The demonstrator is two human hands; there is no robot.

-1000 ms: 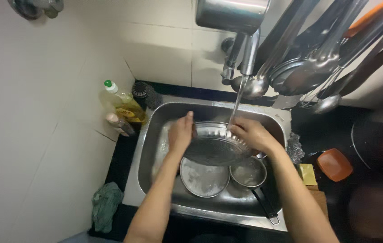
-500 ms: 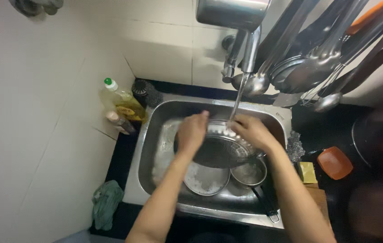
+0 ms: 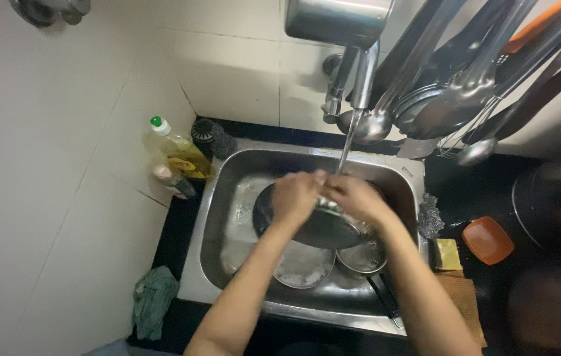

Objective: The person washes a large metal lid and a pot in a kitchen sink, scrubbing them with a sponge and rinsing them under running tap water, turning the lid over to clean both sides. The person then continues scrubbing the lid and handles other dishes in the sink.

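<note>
Steel plate is tilting under tap stream, over sink; we're rinsing w/ both hands, left hand & right hand fingers curling on far rim. Next, probably turning it steadily, keeping grip.

Hands: two, left hand and right hand, meeting at the 12 o'clock rim of the plate.
Steel plates: two, one plate being held, a second plate lying below at 6 o'clock.
Small steel bowls: one, bowl sitting at 5 o'clock.
Bottles: two, a green-capped bottle and a smaller bottle, standing at 9 o'clock of the sink.
Taps: one, tap running at 12 o'clock.
Cloths: one, green cloth lying at 8 o'clock.
Orange lids: one, orange lid at 3 o'clock.
</note>
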